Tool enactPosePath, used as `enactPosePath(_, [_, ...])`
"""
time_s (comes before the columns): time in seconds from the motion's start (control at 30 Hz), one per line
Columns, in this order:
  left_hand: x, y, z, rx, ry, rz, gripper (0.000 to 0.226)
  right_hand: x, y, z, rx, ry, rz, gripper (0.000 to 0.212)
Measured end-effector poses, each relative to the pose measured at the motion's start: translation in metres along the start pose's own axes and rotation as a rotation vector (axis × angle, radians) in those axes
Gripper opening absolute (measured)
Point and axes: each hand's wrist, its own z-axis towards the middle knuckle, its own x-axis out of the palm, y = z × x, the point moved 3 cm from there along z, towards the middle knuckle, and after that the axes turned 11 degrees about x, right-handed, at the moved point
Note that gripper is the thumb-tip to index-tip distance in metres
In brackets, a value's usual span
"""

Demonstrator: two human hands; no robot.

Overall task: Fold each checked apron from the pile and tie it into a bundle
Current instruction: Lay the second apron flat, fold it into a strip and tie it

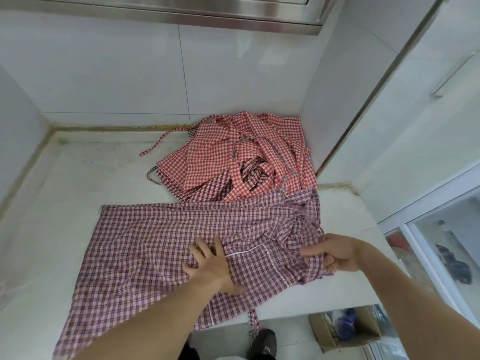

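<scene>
A purple-and-pink checked apron [145, 240] lies spread on the white counter [65, 190], its lower edge hanging over the front. My left hand [210, 263] presses flat on its middle, fingers straight and spread. My right hand [335, 253] grips the bunched right part of the same apron, fingers curled round the fabric. Behind it, in the back right corner, sits the pile of red-and-white checked aprons [241, 157] with loose straps trailing to the left.
White tiled walls close off the counter at the back and left, and a steel ledge [181, 14] runs overhead. A white cabinet [415, 113] stands on the right. Below the counter's front edge are a cardboard box [345, 331] and my shoe [262, 344].
</scene>
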Motion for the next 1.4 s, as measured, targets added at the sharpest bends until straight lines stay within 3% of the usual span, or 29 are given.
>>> enactPosePath(0.13, [0.007, 0.005, 0.001, -0.024, 0.002, 0.037, 0.159, -0.001, -0.013, -0.007, 0.023, 0.022, -0.21, 0.041])
enactPosePath(0.2, [0.004, 0.008, 0.001, -0.023, 0.02, 0.042, 0.161, -0.003, -0.019, -0.012, 0.064, -0.047, -0.354, 0.052])
enactPosePath(0.27, [0.003, 0.012, 0.001, -0.034, 0.038, 0.063, 0.163, -0.014, -0.027, -0.009, 0.109, -0.278, -0.538, 0.053])
enactPosePath(0.33, [0.002, 0.013, 0.001, -0.044, 0.052, 0.092, 0.163, -0.03, -0.039, -0.007, 0.13, -0.508, -0.62, 0.034])
enactPosePath(0.43, [0.002, 0.012, 0.0, -0.051, 0.069, 0.115, 0.162, -0.05, -0.057, -0.009, 0.117, -0.66, -0.468, 0.027])
enactPosePath(0.53, [0.001, 0.011, -0.002, -0.053, 0.094, 0.15, 0.157, -0.074, -0.07, -0.018, 0.006, -1.038, -0.436, 0.007])
enactPosePath(0.6, [0.002, 0.011, -0.002, -0.055, 0.105, 0.163, 0.157, -0.085, -0.078, -0.02, -0.079, -1.192, -0.292, 0.009])
enactPosePath(0.67, [0.002, 0.012, -0.003, -0.052, 0.105, 0.173, 0.157, -0.094, -0.084, -0.02, -0.129, -1.148, -0.038, 0.014])
enactPosePath(0.8, [-0.002, 0.015, -0.01, -0.042, 0.103, 0.19, 0.159, -0.106, -0.077, -0.023, -0.252, -0.659, 0.729, 0.023])
enactPosePath(0.87, [-0.002, 0.016, -0.012, -0.038, 0.113, 0.199, 0.159, -0.112, -0.065, -0.033, -0.311, -0.606, 0.891, 0.016])
enactPosePath(1.0, [-0.001, 0.018, -0.017, -0.039, 0.128, 0.215, 0.158, -0.124, -0.039, -0.052, -0.36, -0.821, 0.66, 0.021])
enactPosePath(1.1, [-0.002, 0.019, -0.018, -0.041, 0.129, 0.223, 0.158, -0.133, -0.021, -0.076, -0.389, -1.12, 0.26, 0.034])
enactPosePath(1.17, [-0.002, 0.019, -0.019, -0.041, 0.131, 0.221, 0.158, -0.135, -0.008, -0.096, -0.486, -1.272, 0.02, 0.031])
enactPosePath(1.27, [-0.003, 0.018, -0.019, -0.043, 0.131, 0.221, 0.158, -0.137, 0.003, -0.115, -0.629, -1.383, -0.182, 0.026])
enactPosePath(1.4, [-0.003, 0.02, -0.018, -0.052, 0.14, 0.225, 0.16, -0.163, -0.005, -0.124, -0.605, -1.474, -0.213, 0.028])
